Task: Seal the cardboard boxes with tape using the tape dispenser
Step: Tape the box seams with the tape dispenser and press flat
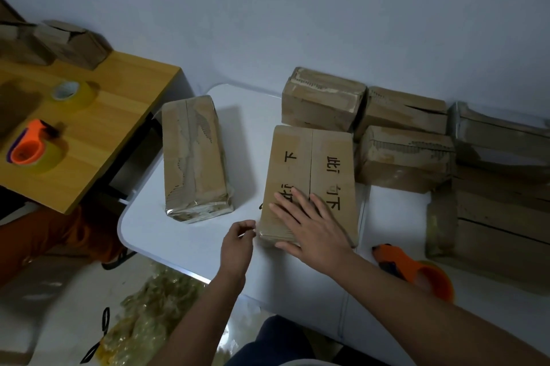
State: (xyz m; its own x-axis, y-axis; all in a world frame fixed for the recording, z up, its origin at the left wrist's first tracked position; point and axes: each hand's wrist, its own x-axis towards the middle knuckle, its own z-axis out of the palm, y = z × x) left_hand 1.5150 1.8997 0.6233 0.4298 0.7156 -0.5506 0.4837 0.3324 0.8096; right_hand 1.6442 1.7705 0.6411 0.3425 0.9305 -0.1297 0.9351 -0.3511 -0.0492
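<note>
Near the table's (pixel 184 249) front edge, the right hand (pixel 315 228) lies flat, fingers straight, on the box (pixel 324 157). The left hand (pixel 238 242) pinches something small, perhaps a tape end, at the box's near corner. The dispenser (pixel 416 272) lies free to the right. The box looks stiff and light; hold its sides.

Right hand (pixel 315 228) lies flat, fingers straight, on printed cardboard box (pixel 309 184) on white table (pixel 178 234). Left hand (pixel 238 242) pinches tape at the box's near corner. Orange tape dispenser (pixel 416 272) lies nearby.
</note>
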